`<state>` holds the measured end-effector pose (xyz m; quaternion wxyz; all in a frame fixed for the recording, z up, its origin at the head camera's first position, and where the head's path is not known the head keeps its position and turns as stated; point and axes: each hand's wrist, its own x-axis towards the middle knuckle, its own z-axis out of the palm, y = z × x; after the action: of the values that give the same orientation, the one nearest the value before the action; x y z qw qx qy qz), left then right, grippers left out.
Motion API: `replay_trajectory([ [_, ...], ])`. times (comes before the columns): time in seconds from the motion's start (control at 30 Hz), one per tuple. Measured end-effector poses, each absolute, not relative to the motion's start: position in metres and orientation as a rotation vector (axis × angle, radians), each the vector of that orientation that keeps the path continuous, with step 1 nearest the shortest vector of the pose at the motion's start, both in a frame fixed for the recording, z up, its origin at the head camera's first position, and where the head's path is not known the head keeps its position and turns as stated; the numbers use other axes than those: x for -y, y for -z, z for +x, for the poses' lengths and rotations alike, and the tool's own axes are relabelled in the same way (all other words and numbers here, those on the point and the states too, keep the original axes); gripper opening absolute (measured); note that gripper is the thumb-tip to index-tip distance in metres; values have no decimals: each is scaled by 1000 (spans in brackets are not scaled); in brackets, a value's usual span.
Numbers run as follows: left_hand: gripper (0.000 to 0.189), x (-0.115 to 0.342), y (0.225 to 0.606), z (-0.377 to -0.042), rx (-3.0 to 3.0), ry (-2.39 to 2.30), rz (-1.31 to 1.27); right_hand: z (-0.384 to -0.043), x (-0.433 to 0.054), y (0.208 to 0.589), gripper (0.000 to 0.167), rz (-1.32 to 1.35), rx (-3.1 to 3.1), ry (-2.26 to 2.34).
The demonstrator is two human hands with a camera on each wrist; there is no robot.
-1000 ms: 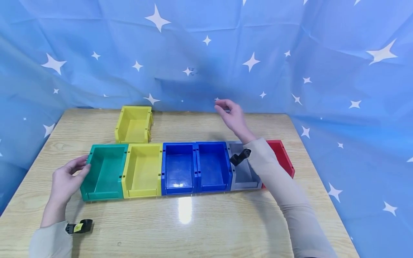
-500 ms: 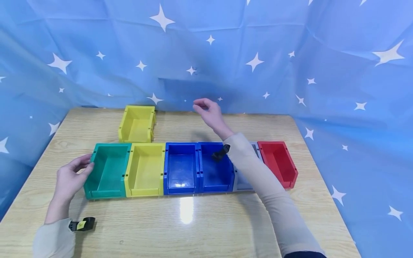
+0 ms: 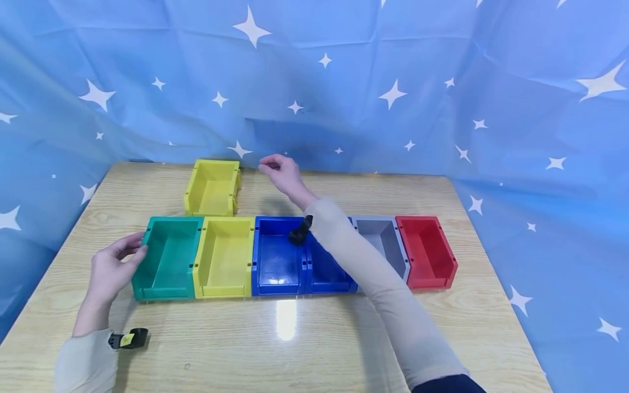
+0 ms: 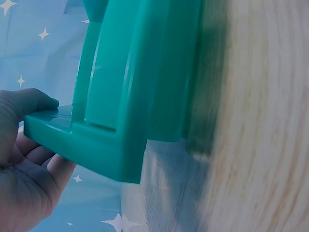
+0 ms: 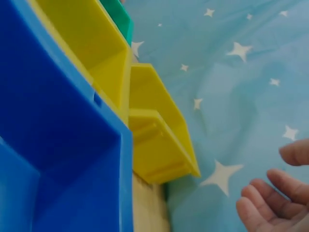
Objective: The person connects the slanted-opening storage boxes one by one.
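Observation:
My left hand (image 3: 109, 268) pinches the left wall of a green storage bin (image 3: 171, 256), which stands at the left end of a row of bins. In the left wrist view the thumb and fingers lie on either side of that bin's rim (image 4: 72, 137). My right hand (image 3: 285, 174) hovers behind the row with loosely bent fingers and holds nothing. Just left of it, at the back of the table, stands a separate yellow bin (image 3: 214, 188). The right wrist view shows that yellow bin (image 5: 161, 137) apart from the fingers.
To the right of the green bin stand a yellow bin (image 3: 226, 254), a blue bin (image 3: 277, 259), another blue bin (image 3: 326, 267), a grey bin (image 3: 388, 240) and a red bin (image 3: 426, 251). My right sleeve crosses over the row. A starry blue cloth (image 3: 314, 82) hangs behind the wooden table (image 3: 221, 349).
My right hand has moved left behind the row, from behind the grey bin towards the separate yellow bin. The left hand keeps its grip on the green bin. The head view has shifted slightly.

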<state>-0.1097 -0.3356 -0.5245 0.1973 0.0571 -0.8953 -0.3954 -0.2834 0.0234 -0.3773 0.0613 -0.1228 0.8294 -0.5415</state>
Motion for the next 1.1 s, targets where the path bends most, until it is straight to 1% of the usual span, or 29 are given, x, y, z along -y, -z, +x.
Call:
replay_trajectory([
  [0.2, 36, 332, 518, -110, 2479, 1160, 127, -286, 0, 381, 28, -334, -2433, 1618],
  [0.33, 35, 322, 497, -105, 2458, 1262, 81, -288, 13, 383, 25, -276, -2386, 1640],
  [0.43, 33, 313, 483, -101, 2474, 1250, 82, -289, 22, 384, 24, -258, -2400, 1622],
  [0.53, 33, 308, 476, -98, 2476, 1259, 90, -290, 30, 387, 25, -250, -2431, 1592],
  [0.67, 34, 313, 482, -98, 2455, 1304, 85, -289, 40, 391, 27, -218, -2465, 1568],
  [0.73, 38, 318, 488, -99, 2450, 1339, 94, -288, 45, 393, 27, -195, -2486, 1554],
  [0.93, 65, 329, 505, -103, 2446, 1395, 116, -287, 53, 398, 27, -116, -2542, 1493],
  [1.1, 65, 329, 505, -102, 2443, 1419, 124, -288, 56, 403, 27, -71, -2545, 1475],
])
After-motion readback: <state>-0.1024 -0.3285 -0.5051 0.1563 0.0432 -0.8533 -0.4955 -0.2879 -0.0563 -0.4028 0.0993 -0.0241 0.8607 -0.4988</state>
